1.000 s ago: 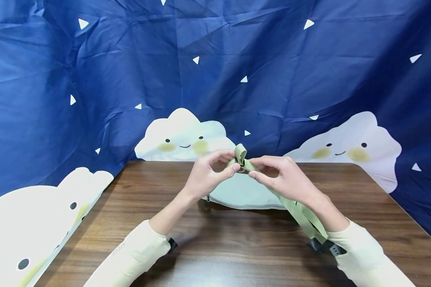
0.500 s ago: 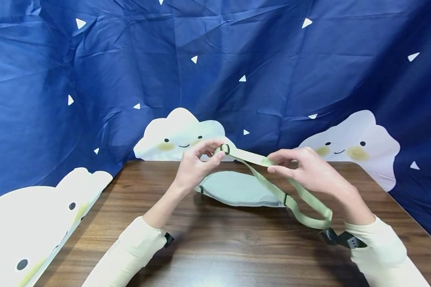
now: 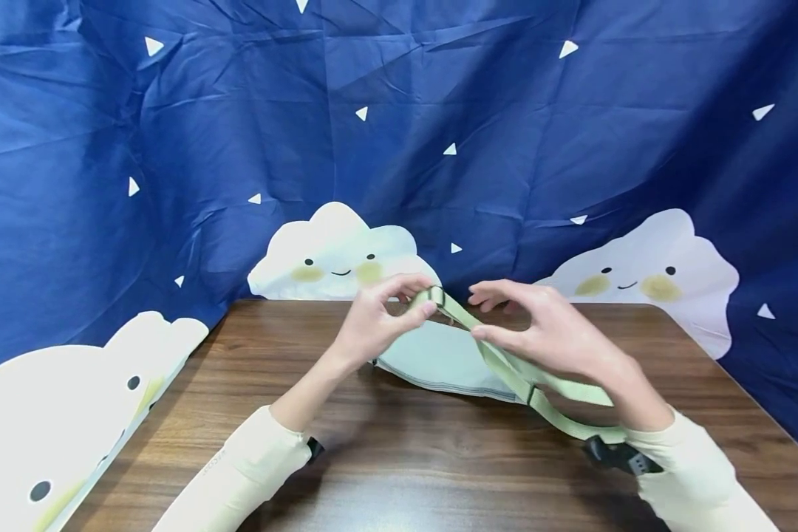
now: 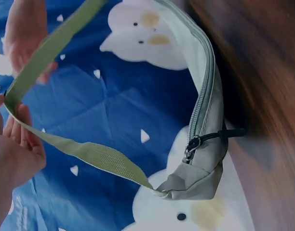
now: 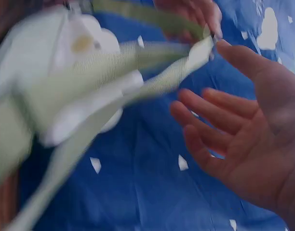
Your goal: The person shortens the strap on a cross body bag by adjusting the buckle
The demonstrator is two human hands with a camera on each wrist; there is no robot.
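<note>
A pale grey-green zipped waist bag lies on the table, its light green strap raised above it. My left hand pinches that strap between thumb and fingers, right beside a dark slide buckle. To the right of the buckle, my right hand is spread with bent, separated fingers. In the right wrist view this palm faces the strap with nothing gripped, the thumb tip close to the buckle. The left wrist view shows the bag's zip with a black cord pull.
A second slide buckle sits lower on the strap, which loops down near the right wrist camera. Underneath is a dark wooden table. Behind it hangs a blue curtain with white clouds and triangles.
My right hand pulled a strap length out rightward, then let it go and came back left. The small loop above the left hand is gone. My left hand keeps hold beside the buckle.
</note>
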